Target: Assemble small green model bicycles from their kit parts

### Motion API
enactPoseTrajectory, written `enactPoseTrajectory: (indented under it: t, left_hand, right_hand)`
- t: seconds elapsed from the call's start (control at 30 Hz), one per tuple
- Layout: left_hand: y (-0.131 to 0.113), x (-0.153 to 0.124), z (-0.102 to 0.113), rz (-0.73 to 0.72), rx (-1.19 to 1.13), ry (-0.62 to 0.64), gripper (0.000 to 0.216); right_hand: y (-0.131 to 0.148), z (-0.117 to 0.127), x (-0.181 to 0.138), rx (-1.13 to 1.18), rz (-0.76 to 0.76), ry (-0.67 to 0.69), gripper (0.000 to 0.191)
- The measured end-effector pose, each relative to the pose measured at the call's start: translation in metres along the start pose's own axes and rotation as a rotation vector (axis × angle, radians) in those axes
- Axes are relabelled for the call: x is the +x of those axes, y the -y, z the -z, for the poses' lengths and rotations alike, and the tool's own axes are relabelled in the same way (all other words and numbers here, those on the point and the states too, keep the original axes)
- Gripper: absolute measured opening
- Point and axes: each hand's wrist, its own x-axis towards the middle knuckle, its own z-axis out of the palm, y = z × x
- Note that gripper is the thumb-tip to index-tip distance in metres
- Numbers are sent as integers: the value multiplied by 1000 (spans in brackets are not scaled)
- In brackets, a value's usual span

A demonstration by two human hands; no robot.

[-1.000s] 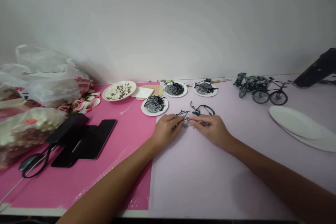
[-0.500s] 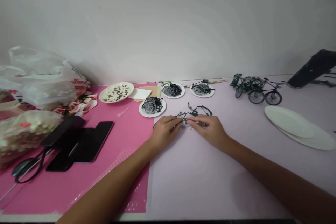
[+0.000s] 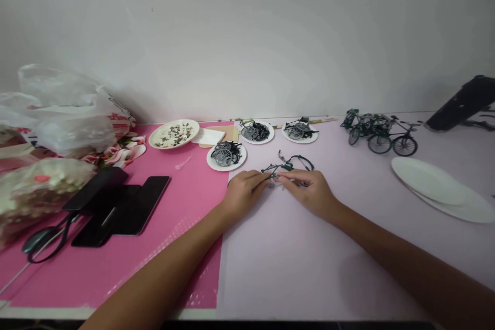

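A partly built dark green miniature bicycle [image 3: 285, 166] is between my hands just above the lilac table surface, one curved black part at its far right. My left hand [image 3: 243, 193] is closed, thumb and forefinger pinching the bicycle's frame from the left. From the right, my right hand [image 3: 309, 191] pinches the same frame, its fingertips close to the left ones. The lower part of the bicycle is mostly hidden by my fingers. Beyond it stand small plates holding spoked wheels [image 3: 223, 155], black parts [image 3: 260, 132] and more wheels with black pieces [image 3: 297, 130].
Several finished miniature bicycles [image 3: 381, 136] stand at the right, behind two stacked white plates [image 3: 429, 183]. A black object [image 3: 462, 103] leans near the wall. On the left lie phones [image 3: 143, 203], a black box [image 3: 95, 191], plastic bags [image 3: 73, 113] and a bowl of small bits [image 3: 174, 134].
The view has shifted slightly, so everything sits a little further right. Both hands keep the same pinch on the bicycle.
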Motion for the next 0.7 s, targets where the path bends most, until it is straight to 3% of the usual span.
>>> enactPoseTrajectory:
  t: [0.23, 0.7]
  left_hand:
    - [0, -2, 1, 44, -70, 51, 34]
    - [0, -4, -1, -23, -85, -15, 26]
  right_hand:
    - [0, -1, -1, -33, 148, -16, 17]
    - [3, -2, -2, 4, 209, -29, 20]
